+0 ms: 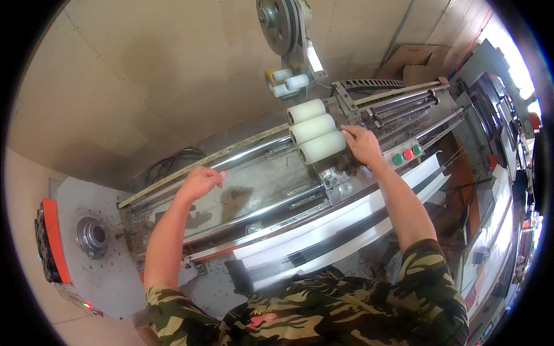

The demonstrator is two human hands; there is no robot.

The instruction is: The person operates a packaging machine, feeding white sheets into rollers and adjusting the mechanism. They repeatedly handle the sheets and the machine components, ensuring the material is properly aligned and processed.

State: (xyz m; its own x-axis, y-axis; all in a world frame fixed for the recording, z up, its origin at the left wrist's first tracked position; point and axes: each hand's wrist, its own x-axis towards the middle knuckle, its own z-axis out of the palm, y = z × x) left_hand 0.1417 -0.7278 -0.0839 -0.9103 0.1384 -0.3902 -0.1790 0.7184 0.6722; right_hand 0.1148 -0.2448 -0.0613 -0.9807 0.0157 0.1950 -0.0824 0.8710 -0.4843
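Over the left part of a long machine bed (268, 181), my left hand (202, 183) is closed, thumb and fingertips pinched together. A faint thin line seems to run from the pinch toward the rollers, too fine to name. Three thick white rollers (317, 130) sit side by side on a metal carriage (340, 180) that rides on the bed's rails. My right hand (362, 144) is at the right ends of these rollers, fingers curled down by the carriage. What its fingertips grip, if anything, is hidden.
A grey wheel (276, 24) with smaller white rollers (296, 82) rises behind the bed. Green and red buttons (408, 154) sit right of my right forearm. A grey housing with a round chuck (92, 237) closes the left end. White sheets (311, 236) lie along the front.
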